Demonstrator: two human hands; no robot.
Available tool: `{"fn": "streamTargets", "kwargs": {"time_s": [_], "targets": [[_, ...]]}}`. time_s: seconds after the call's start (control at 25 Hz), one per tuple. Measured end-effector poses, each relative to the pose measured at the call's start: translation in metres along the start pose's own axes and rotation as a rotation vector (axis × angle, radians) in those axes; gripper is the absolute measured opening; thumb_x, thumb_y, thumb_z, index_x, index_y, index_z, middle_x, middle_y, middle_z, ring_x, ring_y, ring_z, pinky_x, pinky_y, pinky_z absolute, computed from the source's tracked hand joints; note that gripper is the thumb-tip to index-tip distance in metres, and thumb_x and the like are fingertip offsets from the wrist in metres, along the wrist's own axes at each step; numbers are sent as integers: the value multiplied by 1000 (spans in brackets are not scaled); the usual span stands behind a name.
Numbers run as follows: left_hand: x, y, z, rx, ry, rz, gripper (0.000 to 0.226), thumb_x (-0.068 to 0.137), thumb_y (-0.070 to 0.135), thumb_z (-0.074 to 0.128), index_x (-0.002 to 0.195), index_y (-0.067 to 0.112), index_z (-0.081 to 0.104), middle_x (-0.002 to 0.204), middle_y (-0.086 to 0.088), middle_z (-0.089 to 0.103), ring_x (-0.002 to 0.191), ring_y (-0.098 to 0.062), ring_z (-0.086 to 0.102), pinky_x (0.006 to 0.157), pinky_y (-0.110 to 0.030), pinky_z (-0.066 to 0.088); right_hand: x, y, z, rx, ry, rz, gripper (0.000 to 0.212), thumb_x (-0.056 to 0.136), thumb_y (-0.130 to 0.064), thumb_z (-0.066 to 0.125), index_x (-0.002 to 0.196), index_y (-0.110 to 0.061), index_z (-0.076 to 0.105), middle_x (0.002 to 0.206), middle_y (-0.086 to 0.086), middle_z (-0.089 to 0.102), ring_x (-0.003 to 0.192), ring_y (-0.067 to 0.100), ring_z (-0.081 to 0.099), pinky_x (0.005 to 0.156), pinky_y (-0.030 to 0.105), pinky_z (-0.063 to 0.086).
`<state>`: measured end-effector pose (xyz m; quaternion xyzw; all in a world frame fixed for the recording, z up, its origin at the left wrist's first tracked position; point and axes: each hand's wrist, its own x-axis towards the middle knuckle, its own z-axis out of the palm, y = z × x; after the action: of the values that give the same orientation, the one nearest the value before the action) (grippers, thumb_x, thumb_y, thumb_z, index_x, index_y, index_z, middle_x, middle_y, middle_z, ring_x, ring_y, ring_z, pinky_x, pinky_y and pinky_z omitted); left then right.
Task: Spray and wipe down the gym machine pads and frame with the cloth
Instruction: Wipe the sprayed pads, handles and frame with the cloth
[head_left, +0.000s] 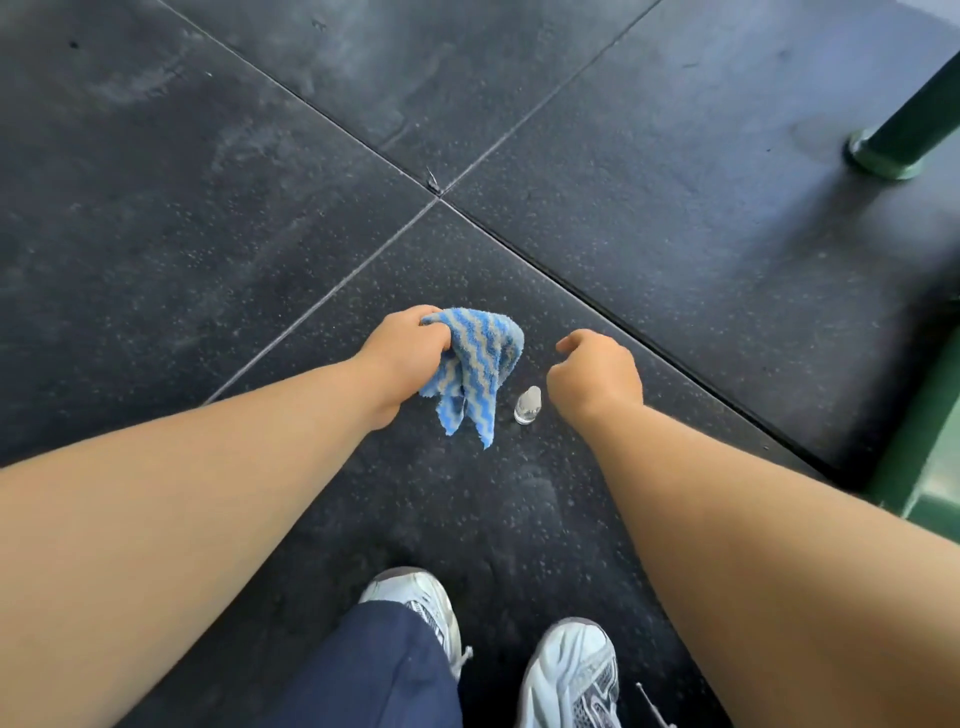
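A blue-and-grey striped cloth (475, 366) is bunched in the left hand (410, 345), whose fingers are curled tightly around its upper fold while the loose corners hang free above the floor (208, 208). The right hand (597, 374) is held empty, its fingers loosely curled and the thumb and forefinger slightly parted, just beside a small clear bottle (527, 405) that stands on the rubber tiles between the two hands. The bottle is probably the sprayer, though its top is too small and blurred for this to be confirmed. Of the gym machine, only a green frame foot (883, 150) at the upper right and a green edge (924, 457) at the right margin are seen; no pads are in view. Two white trainers (571, 675) are planted near the bottom edge.

The task is judged to be barely begun, with the bottle likely to be picked up next. Several slips are possible: the small, light bottle could be knocked over by a curled knuckle if it is approached from the side; it could be grasped poorly because it is so narrow; and the dangling cloth corners could brush the gritty floor, so that dirt is carried onto the pads.
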<state>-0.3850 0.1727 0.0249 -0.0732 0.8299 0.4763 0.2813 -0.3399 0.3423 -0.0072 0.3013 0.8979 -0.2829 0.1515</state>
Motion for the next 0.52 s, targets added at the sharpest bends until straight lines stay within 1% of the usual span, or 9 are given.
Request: {"fn": "streamTargets", "kwargs": {"time_s": [0.04, 0.08, 0.16, 0.24, 0.32, 0.36, 0.4, 0.48, 0.52], "targets": [[-6, 10, -4, -37, -3, 10, 23, 87, 6, 39, 74, 17, 53, 67, 2, 46, 60, -14, 36, 53, -28, 29, -3, -10, -8, 174, 62, 53, 24, 86, -19, 49, 102, -16, 67, 103, 8, 67, 95, 25, 59, 75, 29, 45], [-15, 23, -9, -65, -9, 24, 21, 85, 6, 39, 72, 17, 51, 66, 1, 44, 60, -15, 33, 53, -29, 27, -10, -21, -19, 390, 76, 110, 25, 87, -24, 48, 91, -12, 69, 93, 9, 69, 83, 23, 57, 68, 29, 42], [-36, 54, -19, -164, 9, 73, 16, 81, 8, 41, 73, 17, 52, 68, -5, 45, 63, -19, 36, 55, -30, 28, -29, -42, -48, 824, -14, 185, 37, 89, -35, 47, 80, -7, 69, 80, 9, 71, 68, 18, 52, 61, 29, 39], [-61, 95, -31, -340, 39, 124, 15, 83, 11, 43, 80, 15, 58, 75, -10, 56, 69, -23, 49, 61, -31, 39, -52, -60, -87, 1110, -162, 148, 32, 90, -38, 54, 78, -11, 66, 70, 4, 64, 57, 13, 45, 54, 26, 34], [-97, 139, -40, -478, -15, 197, 23, 89, 13, 40, 91, 11, 63, 86, -9, 67, 79, -23, 62, 70, -31, 48, -75, -73, -135, 1201, -262, 41, 19, 86, -33, 62, 80, -15, 62, 65, 1, 55, 54, 12, 42, 51, 23, 32], [-120, 161, -42, -496, -72, 251, 28, 91, 14, 37, 96, 11, 64, 89, -9, 68, 82, -23, 64, 69, -31, 50, -88, -77, -162, 1220, -278, -11, 15, 85, -29, 64, 82, -15, 62, 64, 1, 53, 55, 12, 43, 51, 23, 34], [-142, 181, -44, -513, -147, 307, 33, 92, 16, 34, 95, 11, 67, 89, -9, 69, 81, -22, 64, 66, -29, 49, -103, -80, -190, 1222, -270, -69, 12, 85, -26, 65, 83, -15, 62, 65, 1, 53, 56, 13, 44, 50, 21, 36], [-186, 218, -47, -519, -303, 379, 49, 94, 28, 27, 83, 13, 73, 82, -8, 69, 74, -21, 62, 61, -26, 45, -138, -77, -248, 1231, -219, -187, 5, 86, -16, 65, 83, -12, 63, 70, 4, 56, 54, 13, 50, 46, 17, 39], [-207, 237, -47, -481, -339, 397, 53, 94, 35, 28, 79, 14, 74, 82, -7, 68, 73, -20, 61, 63, -28, 41, -160, -71, -279, 1232, -198, -251, 6, 86, -9, 64, 81, -11, 61, 71, 5, 57, 51, 12, 54, 44, 15, 41]]}}
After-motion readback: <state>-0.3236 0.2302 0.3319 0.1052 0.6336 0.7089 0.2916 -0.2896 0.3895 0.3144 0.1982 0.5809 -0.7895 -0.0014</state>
